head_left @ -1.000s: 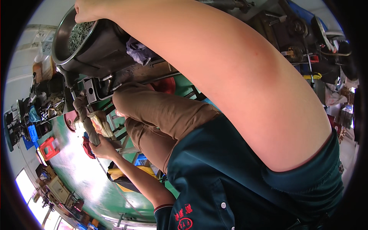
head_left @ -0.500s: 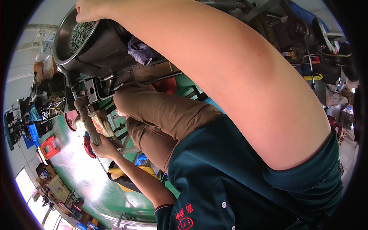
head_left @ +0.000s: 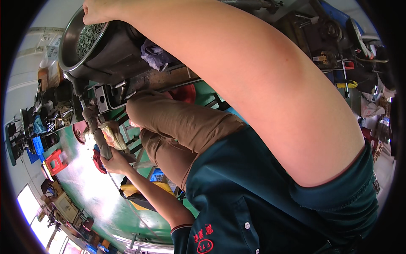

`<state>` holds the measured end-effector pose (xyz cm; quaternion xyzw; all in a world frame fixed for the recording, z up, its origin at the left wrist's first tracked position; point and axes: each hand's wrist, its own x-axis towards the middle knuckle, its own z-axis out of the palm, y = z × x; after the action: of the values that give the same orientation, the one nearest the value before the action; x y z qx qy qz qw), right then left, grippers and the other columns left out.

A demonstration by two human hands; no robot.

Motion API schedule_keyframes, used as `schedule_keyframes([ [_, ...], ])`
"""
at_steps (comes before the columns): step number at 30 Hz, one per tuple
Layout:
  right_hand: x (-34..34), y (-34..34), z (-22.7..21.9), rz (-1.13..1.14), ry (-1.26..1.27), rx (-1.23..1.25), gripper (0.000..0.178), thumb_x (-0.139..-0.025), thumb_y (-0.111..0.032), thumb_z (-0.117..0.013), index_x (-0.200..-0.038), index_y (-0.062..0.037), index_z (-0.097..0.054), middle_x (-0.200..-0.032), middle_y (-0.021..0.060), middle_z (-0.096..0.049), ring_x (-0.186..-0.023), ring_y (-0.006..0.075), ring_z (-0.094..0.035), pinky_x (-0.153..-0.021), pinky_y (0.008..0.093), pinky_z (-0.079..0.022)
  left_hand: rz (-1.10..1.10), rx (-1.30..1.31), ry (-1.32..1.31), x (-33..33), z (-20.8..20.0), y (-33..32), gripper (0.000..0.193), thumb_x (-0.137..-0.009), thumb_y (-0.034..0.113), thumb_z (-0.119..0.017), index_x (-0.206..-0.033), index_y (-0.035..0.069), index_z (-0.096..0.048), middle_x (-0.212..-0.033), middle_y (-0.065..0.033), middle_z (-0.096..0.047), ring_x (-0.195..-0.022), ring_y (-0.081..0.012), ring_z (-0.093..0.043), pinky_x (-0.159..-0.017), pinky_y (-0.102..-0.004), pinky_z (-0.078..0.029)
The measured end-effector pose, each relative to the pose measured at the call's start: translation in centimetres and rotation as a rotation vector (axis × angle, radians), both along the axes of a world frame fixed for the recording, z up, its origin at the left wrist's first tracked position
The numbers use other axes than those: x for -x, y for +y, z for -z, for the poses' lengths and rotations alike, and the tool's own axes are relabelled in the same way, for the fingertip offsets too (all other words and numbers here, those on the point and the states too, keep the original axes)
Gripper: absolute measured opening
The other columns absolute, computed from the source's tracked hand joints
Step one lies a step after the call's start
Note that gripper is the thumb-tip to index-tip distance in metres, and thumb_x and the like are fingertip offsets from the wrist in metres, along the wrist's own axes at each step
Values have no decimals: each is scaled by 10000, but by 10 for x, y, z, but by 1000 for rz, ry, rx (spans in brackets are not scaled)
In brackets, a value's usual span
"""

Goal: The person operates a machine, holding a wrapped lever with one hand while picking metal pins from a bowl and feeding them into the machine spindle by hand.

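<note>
My left hand [head_left: 116,162] is wrapped round the lower end of a long lever [head_left: 100,137] bound in grey-brown wrapping. The lever runs up to a dark machine part below a round metal bowl [head_left: 69,64]. A heap of thin, short grey metal pins [head_left: 89,41] lies in the bowl. My right arm reaches across the top of the view, and my right hand [head_left: 99,11] is over the bowl's near rim. Its fingers look curled together and are partly cut off by the picture's edge. Whatever they hold, if anything, is hidden.
The bowl leans against a dark drum-shaped housing [head_left: 108,59] on a bench, with a purple-grey rag [head_left: 155,56] beside it. A red stool [head_left: 56,163] stands on the green floor [head_left: 91,186]. A yellow and black bag [head_left: 141,195] is near my left forearm. Tools crowd a bench at far right.
</note>
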<state>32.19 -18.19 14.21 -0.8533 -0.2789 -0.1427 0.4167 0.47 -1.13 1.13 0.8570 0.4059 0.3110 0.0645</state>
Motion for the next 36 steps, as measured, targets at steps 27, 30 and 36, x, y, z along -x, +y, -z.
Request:
schedule_keyframes([
  [27, 1, -3, -1, -85, 102, -80, 148, -611, -105, -527, -642, 18, -603, -659, 195, -573, -660, 297, -575, -636, 354, -452, 11, -61, -9, 0, 1, 1, 353, -590, 288, -591, -772, -15, -572, -641, -174, -565, -582, -331, -536, -550, -407, -412],
  [30, 0, -4, 1, -35, 12, -72, 146, -620, -102, -523, -637, 20, -601, -659, 190, -574, -653, 290, -576, -632, 350, -454, 17, -59, -12, -2, 0, -2, 354, -591, 288, -593, -771, -17, -570, -646, -176, -566, -587, -333, -534, -554, -403, -411],
  [36, -1, 3, 4, -50, 92, -56, 169, -619, -118, -530, -666, 32, -594, -710, 207, -571, -706, 308, -566, -659, 355, -447, -75, 34, 85, 3, 1, 2, 384, -591, 274, -575, -884, 26, -582, -775, -157, -585, -698, -320, -548, -635, -398, -420],
])
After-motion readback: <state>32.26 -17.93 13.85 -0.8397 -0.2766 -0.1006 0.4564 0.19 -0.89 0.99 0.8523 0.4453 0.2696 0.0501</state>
